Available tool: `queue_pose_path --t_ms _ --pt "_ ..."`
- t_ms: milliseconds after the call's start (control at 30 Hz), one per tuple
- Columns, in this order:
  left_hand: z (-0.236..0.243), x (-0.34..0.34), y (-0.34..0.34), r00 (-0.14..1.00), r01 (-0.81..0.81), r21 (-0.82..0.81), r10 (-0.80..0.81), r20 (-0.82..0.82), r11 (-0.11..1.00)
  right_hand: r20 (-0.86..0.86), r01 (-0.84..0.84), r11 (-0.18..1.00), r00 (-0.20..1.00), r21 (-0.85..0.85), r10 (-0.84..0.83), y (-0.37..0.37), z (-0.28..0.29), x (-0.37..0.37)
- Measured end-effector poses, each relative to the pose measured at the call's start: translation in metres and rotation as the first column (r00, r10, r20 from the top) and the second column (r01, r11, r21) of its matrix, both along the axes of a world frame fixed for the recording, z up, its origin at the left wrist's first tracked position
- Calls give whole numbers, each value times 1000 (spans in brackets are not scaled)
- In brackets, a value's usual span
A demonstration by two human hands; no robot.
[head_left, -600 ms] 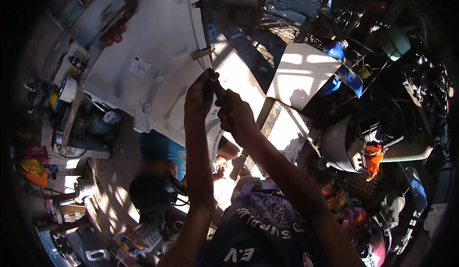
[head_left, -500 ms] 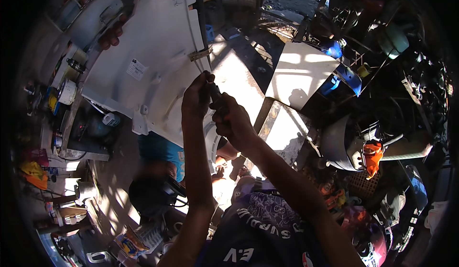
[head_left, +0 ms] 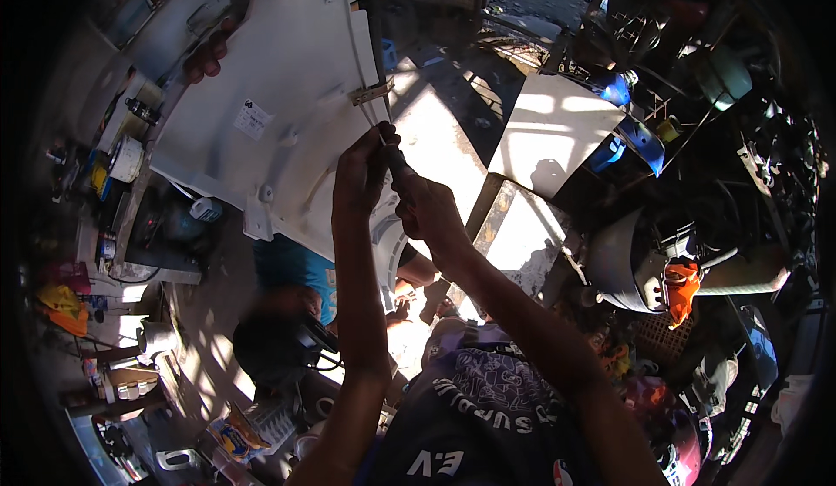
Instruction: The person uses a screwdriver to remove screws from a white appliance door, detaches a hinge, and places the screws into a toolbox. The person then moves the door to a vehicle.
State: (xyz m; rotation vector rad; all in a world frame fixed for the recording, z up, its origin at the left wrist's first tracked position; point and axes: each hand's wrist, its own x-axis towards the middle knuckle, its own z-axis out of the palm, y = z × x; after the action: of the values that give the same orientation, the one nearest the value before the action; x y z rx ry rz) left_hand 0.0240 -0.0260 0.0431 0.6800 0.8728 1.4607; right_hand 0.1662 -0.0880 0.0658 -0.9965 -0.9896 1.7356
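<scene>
A large pale moulded panel (head_left: 287, 77) with a white label fills the upper left. Along its right edge runs a thin strip (head_left: 357, 37), crossed by a small wooden piece (head_left: 370, 94). My left hand (head_left: 361, 172) is closed around the thin lower part of that line, just below the wood; exactly what is between the fingertips is hard to make out. My right hand (head_left: 427, 212), lower and to the right, grips a dark-handled tool (head_left: 397, 158) whose upper end reaches into my left hand.
A co-worker in a teal shirt (head_left: 283, 264) is below the panel; another hand (head_left: 205, 59) grips its left edge. At right stand a white sheet (head_left: 544, 124), a grey tub (head_left: 614, 264) with orange cloth and cluttered metal parts. A shelf of cans (head_left: 126, 159) lines the left.
Both my hands have shifted only slightly, rising a little since the middle frame, with their grips looking the same. The panel is in almost the same place.
</scene>
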Motion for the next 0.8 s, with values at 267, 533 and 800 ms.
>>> queue_pose_path --t_ms 267,533,800 --pt "0 -2 9 987 -62 -181 88 136 982 499 -166 776 840 608 -211 0 -18 4" --pt "-14 -7 2 996 -34 -202 49 74 979 798 -533 632 152 563 -583 -12 24 -7" --pt "-15 -15 6 987 62 -107 -45 155 992 569 -211 926 822 312 -4 6 6 1"
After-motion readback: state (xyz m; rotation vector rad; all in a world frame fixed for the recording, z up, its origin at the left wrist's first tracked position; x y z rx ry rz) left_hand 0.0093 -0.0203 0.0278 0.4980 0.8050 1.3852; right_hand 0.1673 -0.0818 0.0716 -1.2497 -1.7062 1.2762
